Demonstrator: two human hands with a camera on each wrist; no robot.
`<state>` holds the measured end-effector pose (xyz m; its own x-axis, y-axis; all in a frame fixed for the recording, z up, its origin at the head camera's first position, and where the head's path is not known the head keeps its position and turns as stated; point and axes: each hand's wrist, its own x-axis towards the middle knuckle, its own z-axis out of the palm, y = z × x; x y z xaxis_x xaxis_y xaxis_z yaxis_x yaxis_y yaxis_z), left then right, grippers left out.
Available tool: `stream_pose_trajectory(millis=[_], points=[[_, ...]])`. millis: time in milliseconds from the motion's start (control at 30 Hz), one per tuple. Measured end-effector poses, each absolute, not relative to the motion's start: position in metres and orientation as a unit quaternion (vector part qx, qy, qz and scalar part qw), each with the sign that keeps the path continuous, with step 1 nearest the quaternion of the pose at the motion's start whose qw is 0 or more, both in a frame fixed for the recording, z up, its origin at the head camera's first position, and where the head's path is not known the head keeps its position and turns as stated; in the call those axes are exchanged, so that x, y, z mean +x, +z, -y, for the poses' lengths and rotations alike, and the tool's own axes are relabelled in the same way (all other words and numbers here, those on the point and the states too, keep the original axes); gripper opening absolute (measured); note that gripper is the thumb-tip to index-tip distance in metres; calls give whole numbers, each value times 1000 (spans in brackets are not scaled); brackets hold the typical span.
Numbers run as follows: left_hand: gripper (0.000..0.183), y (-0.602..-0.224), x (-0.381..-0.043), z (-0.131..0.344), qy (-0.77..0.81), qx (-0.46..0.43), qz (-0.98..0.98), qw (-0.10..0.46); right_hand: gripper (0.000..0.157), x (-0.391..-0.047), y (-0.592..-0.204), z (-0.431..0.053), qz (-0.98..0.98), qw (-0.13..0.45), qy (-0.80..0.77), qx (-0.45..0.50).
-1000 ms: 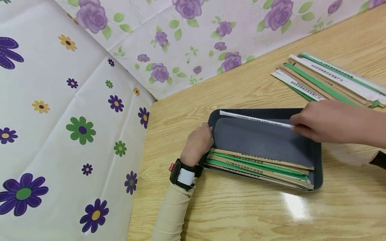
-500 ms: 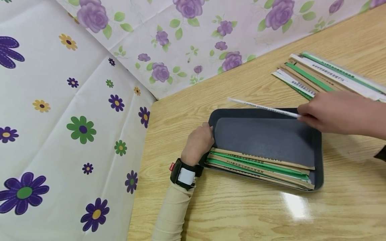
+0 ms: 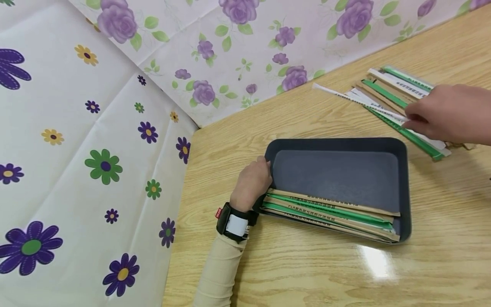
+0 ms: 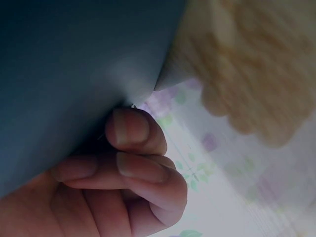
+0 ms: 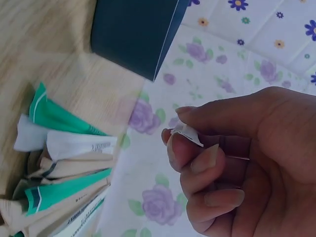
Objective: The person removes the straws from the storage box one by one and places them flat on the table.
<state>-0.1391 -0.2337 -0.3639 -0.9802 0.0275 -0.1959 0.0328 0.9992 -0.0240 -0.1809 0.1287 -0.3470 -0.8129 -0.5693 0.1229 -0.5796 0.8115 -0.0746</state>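
We see the right hand (image 3: pixel 446 114) pinching a white straw (image 3: pixel 345 96) over the loose straws (image 3: pixel 387 94), its held end clear only from the right wrist, a strip of table (image 3: pixel 322 121) separating them from the tray (image 3: pixel 337 168) whose left edge the left hand (image 3: pixel 251 183) grips.

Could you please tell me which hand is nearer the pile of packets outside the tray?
The right hand is nearer, close by the pile, pinching a white packet; the left hand is farther, gripping the tray at its left end.
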Motion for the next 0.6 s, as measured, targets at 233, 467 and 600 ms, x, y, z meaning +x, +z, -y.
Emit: stream_pose_trajectory(millis=[233, 467, 600], points=[[31, -364, -139, 234, -15, 17, -995, 96, 33, -185, -346, -132, 955, 41, 55, 289], [31, -363, -138, 235, -13, 17, -995, 97, 32, -187, -345, -133, 960, 31, 55, 274], [31, -363, -139, 235, -10, 17, -995, 101, 31, -188, -347, -134, 963, 19, 52, 263]])
